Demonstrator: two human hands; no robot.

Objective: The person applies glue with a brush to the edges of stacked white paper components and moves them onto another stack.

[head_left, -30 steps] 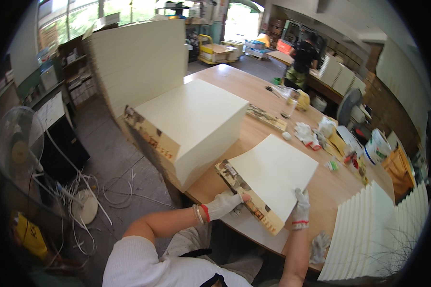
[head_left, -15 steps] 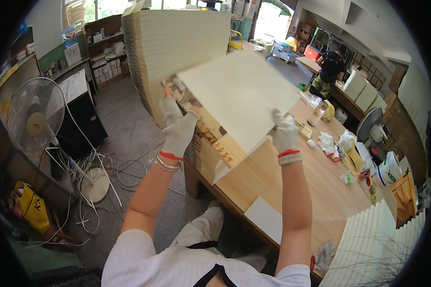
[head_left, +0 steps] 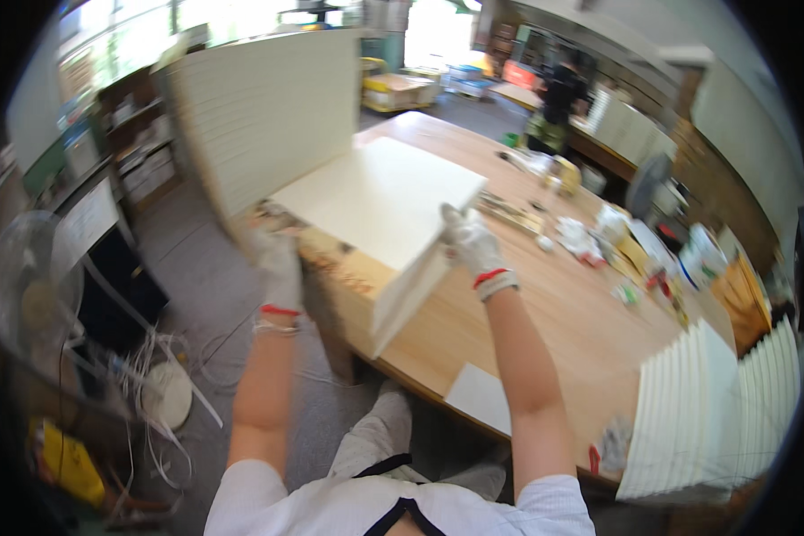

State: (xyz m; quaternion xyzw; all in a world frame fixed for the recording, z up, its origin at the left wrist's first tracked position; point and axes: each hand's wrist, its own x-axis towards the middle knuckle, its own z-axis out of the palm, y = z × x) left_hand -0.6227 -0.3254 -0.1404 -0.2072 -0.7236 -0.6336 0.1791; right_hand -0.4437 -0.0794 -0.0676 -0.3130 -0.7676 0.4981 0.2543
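So, from the head view: the pale panel (head_left: pixel 389 196) you're working with is on top of the low stack (head_left: pixel 408 299), near the table's (head_left: pixel 563 339) left end, with its printed strip (head_left: pixel 353 263) along the side toward you; it looks to lie flat, though blur hides whether every edge is seated.

Your left hand (head_left: pixel 280 268) is beside the strip's left end, too smeared for me to tell if it's gripping or just resting there; your right hand (head_left: pixel 473 243) has its fingers bunched in close at the panel's right edge, and I can't tell if they're pinching or only pressing.

My take on doing this bit well: use both hands as side guides and nudge the edges flush with the low stack; watch the strip, since a crooked one would be the easiest tell; go easy at the corners, they'd probably dent first; and mind the tall stack (head_left: pixel 272 116) just behind, I'd avoid shoving the panel into it.
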